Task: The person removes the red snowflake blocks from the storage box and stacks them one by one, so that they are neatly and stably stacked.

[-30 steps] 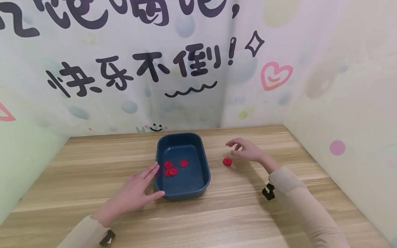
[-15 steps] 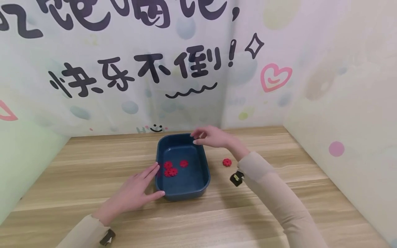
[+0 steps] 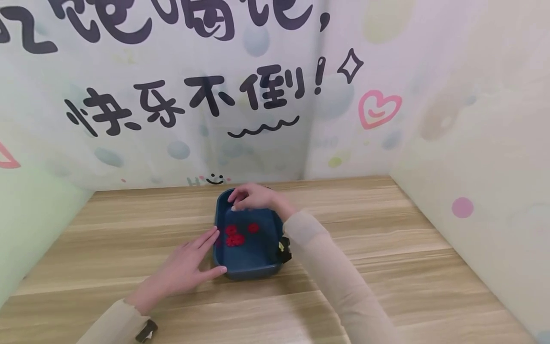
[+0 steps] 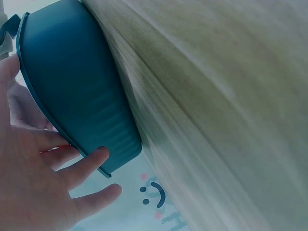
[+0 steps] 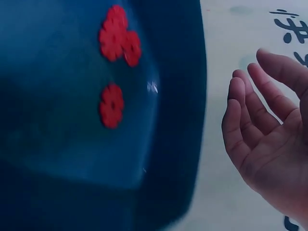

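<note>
My left hand (image 3: 180, 267) rests against the near left side of a dark blue plastic bin (image 3: 253, 273), its fingers extended along the rim. The left wrist view shows that hand (image 4: 43, 178) with fingers spread at the bin's outer wall (image 4: 77, 86). Several red notched discs (image 3: 234, 239) shaped like little flowers lie inside, most bunched at the left. Above the bin's far part hovers my right hand (image 3: 253, 196), fingers loosely bent. In the right wrist view that hand (image 5: 269, 139) shows a bare palm, with a single red disc (image 5: 111, 106) lying apart from the bunch.
A light wood-grain table (image 3: 365, 248) carries the bin. Behind it stands a printed backdrop (image 3: 275, 153) with large dark lettering, and a pale side wall (image 3: 481, 153) bounds the right. The right sleeve (image 3: 326, 267) crosses the bin's right edge.
My right hand has swept left from the tabletop right of the bin to above it. A red disc seen on the table earlier is now out of sight near the right sleeve. The left hand stays put.
</note>
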A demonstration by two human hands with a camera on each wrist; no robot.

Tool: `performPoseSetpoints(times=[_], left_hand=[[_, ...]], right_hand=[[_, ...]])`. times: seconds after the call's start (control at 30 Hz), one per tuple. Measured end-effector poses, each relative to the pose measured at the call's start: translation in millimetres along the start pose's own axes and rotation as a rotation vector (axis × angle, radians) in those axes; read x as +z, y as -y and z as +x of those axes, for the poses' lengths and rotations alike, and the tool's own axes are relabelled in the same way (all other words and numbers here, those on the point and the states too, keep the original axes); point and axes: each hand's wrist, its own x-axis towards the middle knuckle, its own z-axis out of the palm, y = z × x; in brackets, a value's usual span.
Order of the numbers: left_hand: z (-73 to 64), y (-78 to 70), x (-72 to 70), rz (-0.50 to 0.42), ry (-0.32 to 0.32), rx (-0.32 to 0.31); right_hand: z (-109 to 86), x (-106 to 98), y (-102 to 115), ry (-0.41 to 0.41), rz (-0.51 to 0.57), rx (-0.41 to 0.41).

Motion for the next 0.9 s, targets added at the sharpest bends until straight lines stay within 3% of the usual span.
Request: performPoseSetpoints(times=[0.23, 0.53, 0.9], left_hand=[[-2.3, 1.4, 1.0, -0.005, -0.016, 0.008], [-1.7, 1.2, 0.7, 0.004, -0.012, -0.002], [-2.0, 0.4, 0.1, 0.016, -0.03, 0.02]], right_hand=[[12.1, 19.2, -6.7, 0.06, -0.022, 0.084], [18.5, 24.0, -19.7, 0.104, -0.033, 0.225], [23.6, 30.3, -19.9, -0.023, -0.085, 0.194]])
